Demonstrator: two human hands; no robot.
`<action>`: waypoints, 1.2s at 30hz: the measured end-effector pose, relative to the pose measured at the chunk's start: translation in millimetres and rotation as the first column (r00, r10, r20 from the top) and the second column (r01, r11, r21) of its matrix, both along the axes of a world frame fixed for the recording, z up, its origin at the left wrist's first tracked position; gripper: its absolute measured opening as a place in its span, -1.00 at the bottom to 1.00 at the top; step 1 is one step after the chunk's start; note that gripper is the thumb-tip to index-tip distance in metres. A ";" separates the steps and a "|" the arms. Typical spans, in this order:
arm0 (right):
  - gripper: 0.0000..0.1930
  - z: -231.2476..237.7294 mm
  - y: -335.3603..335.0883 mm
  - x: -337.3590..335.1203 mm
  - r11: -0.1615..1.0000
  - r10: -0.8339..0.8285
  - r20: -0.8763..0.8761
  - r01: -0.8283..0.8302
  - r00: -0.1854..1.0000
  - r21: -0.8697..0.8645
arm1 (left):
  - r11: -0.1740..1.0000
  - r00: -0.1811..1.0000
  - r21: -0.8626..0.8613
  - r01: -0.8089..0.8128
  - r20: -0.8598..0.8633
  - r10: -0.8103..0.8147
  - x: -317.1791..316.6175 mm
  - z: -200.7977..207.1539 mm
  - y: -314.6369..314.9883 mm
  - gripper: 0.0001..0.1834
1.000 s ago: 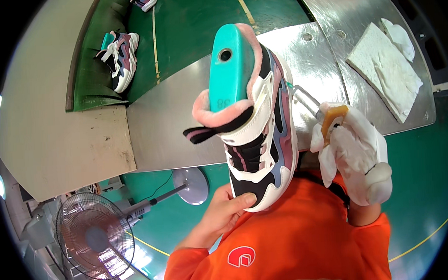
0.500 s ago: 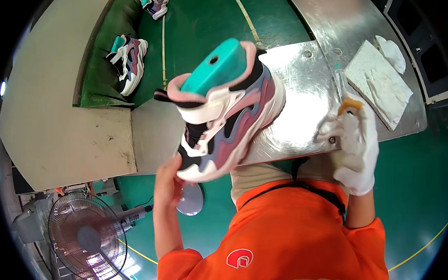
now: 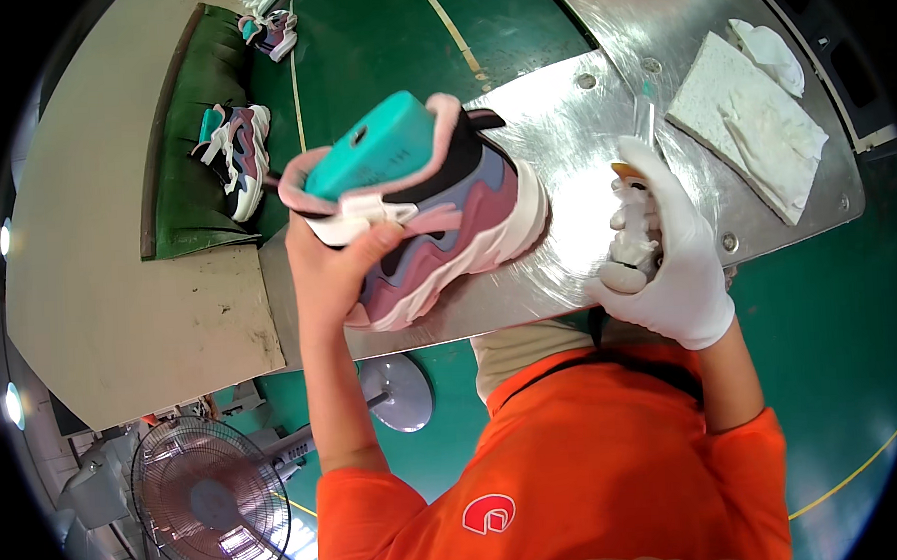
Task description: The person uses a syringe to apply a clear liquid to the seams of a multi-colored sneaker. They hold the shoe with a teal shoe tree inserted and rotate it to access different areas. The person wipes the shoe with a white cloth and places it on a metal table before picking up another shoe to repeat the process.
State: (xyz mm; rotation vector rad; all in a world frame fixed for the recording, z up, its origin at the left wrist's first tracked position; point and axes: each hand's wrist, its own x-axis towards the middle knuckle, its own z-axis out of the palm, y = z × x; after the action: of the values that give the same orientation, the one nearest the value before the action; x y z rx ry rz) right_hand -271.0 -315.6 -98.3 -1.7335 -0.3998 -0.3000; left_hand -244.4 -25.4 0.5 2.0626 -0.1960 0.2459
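A chunky sneaker [image 3: 465, 209] in pink, lilac, black and white is tilted above the metal worktop. A teal shoe last [image 3: 378, 148] fills its opening. My bare left hand [image 3: 333, 265] grips the shoe near its front, with the thumb across the strap. Over the worktop to the right, my right hand [image 3: 673, 260] wears a white glove, and its fingers curl inward. A small orange-yellow bit [image 3: 625, 170] shows at those fingers, and a slim clear object [image 3: 645, 121] lies just beyond them. What the glove holds is mostly hidden.
A white pad [image 3: 752, 127] with crumpled white cloth lies on the metal worktop [image 3: 561, 105] at right. Similar sneakers [image 3: 238, 159] sit on the green belt [image 3: 378, 43] at far left. A beige panel [image 3: 149, 303] borders the left, with a standing fan [image 3: 213, 500] below.
The sneaker has turned and shifted slightly left. My left hand has moved from its toe to farther up its front. My gloved right hand has moved left and turned, its fingers curling inward.
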 end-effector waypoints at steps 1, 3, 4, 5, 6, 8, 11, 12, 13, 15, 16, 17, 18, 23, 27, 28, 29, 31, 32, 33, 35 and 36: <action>-0.12 1.1 0.5 1.7 1.000 0.012 0.003 -0.012 1.000 -0.028 | 1.000 1.000 0.002 0.014 -0.025 -0.013 6.9 2.1 0.8 -0.13; -0.23 8.2 3.9 5.1 0.993 0.038 -0.032 -0.041 0.999 -0.107 | 1.000 0.997 0.012 0.008 -0.076 -0.007 15.7 5.5 1.5 -0.17; -0.27 11.5 6.2 7.7 0.984 0.033 -0.033 -0.039 0.999 -0.172 | 1.000 0.993 0.006 0.002 -0.116 -0.002 19.5 6.9 2.0 -0.20; -0.31 14.5 9.0 10.8 0.971 0.030 -0.035 -0.037 0.999 -0.237 | 1.000 0.984 0.006 -0.028 -0.175 0.028 22.7 5.3 6.5 -0.23; -0.35 17.5 11.1 14.2 0.953 0.029 -0.034 -0.038 0.999 -0.299 | 0.999 0.986 0.011 -0.032 -0.166 0.033 24.6 5.1 6.6 -0.23; -0.40 19.4 15.5 20.1 0.946 0.039 -0.005 -0.038 0.999 -0.321 | 0.999 0.988 0.019 -0.040 -0.149 0.042 27.3 4.8 7.1 -0.23; -0.42 15.6 23.0 26.9 0.947 -0.003 0.082 0.029 0.997 -0.321 | 0.999 0.989 0.030 -0.026 -0.146 0.030 30.3 4.3 8.0 -0.18; -0.42 13.4 24.7 28.6 0.945 -0.007 0.089 0.036 0.996 -0.325 | 1.000 0.991 0.018 -0.013 -0.134 0.016 30.6 4.2 7.6 -0.17; -0.43 11.8 26.0 30.2 0.943 -0.012 0.095 0.043 0.995 -0.329 | 0.999 0.989 0.030 -0.018 -0.145 0.023 30.5 4.4 8.2 -0.17; -0.44 15.3 25.1 31.4 0.942 0.023 0.040 -0.008 0.999 -0.335 | 0.998 0.985 0.054 -0.030 -0.167 0.039 29.6 5.3 10.1 -0.17; -0.44 16.5 25.4 32.2 0.941 0.041 0.012 -0.034 0.999 -0.337 | 0.998 0.986 0.048 -0.036 -0.159 0.043 29.6 5.6 9.1 -0.17; -0.44 15.9 27.0 33.5 0.943 0.045 0.012 -0.039 0.999 -0.331 | 0.998 0.987 0.041 -0.041 -0.152 0.047 29.6 5.3 6.3 -0.18; -0.45 15.7 27.5 34.5 0.944 0.048 0.013 -0.041 0.999 -0.326 | 0.998 0.988 0.033 -0.045 -0.143 0.049 29.8 5.2 4.5 -0.19; -0.45 12.6 30.2 36.9 0.970 0.078 0.032 -0.069 0.996 -0.231 | 1.000 0.983 0.006 -0.028 -0.181 0.028 33.5 4.4 10.0 -0.23; -0.43 13.3 30.9 37.3 0.968 0.081 0.017 -0.075 0.997 -0.238 | 0.999 0.984 -0.019 -0.046 -0.172 0.042 32.9 8.2 1.0 -0.30; -0.43 14.3 30.6 37.5 0.966 0.077 0.015 -0.071 0.997 -0.247 | 0.999 0.984 -0.010 -0.038 -0.174 0.036 33.2 7.8 3.0 -0.31; -0.43 13.6 30.5 37.0 0.969 0.073 0.023 -0.065 0.997 -0.240 | 1.000 0.984 -0.001 -0.029 -0.176 0.029 34.1 6.2 7.4 -0.31; -0.43 12.5 31.6 36.4 0.972 0.062 0.040 -0.052 0.997 -0.228 | 1.000 0.983 -0.015 -0.019 -0.182 0.016 35.8 4.7 11.4 -0.30; -0.40 13.8 31.2 36.0 0.971 0.059 0.035 -0.049 0.998 -0.233 | 0.999 0.982 -0.036 -0.016 -0.187 0.009 36.4 4.1 11.2 -0.28; -0.38 14.2 31.4 35.2 0.970 0.060 0.029 -0.052 0.998 -0.236 | 0.998 0.982 -0.054 -0.019 -0.191 0.009 35.5 3.9 11.0 -0.26; -0.35 14.5 32.0 34.4 0.963 0.049 0.054 -0.033 0.997 -0.266 | 0.999 0.986 -0.039 -0.015 -0.168 0.008 34.0 4.7 9.1 -0.24; -0.36 13.5 32.9 34.9 0.956 0.036 0.085 -0.009 0.996 -0.294 | 0.999 0.988 -0.034 -0.011 -0.157 0.006 33.9 4.9 8.3 -0.23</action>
State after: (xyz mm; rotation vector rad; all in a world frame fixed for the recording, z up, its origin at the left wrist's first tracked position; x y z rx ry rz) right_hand -236.1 -282.7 -84.8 -2.0092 -0.5513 -0.3144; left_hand -210.5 -17.2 5.4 2.0377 -0.0860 0.0913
